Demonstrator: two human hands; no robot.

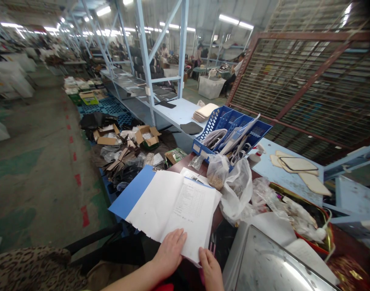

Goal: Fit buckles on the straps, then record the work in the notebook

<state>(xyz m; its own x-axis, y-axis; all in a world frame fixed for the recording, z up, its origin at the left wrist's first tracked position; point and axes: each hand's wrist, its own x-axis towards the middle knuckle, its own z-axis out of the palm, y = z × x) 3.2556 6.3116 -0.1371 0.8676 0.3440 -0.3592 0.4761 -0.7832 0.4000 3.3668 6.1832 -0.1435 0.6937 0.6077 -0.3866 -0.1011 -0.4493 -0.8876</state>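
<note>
A blue clip folder (136, 192) lies opened out on the dark red tabletop, with a stack of white papers (192, 206) in it. The top sheet on the right carries a printed list and some handwriting; a blank sheet is turned over to the left. My left hand (172, 249) rests flat on the lower part of the papers, its fingers stretched out. At the lower right corner of the stack, my right hand (209, 264) pinches the edge of the sheets, thumb on top. Its other fingers are partly hidden.
Behind the folder stands a blue file rack (233, 131) full of papers. To the right are plastic bags (237, 190), a metal box (272, 262) and a red-gold tray (327, 238) of odds and ends. Opened cardboard boxes (148, 135) and scraps lie at the left, beside the aisle floor (51, 169).
</note>
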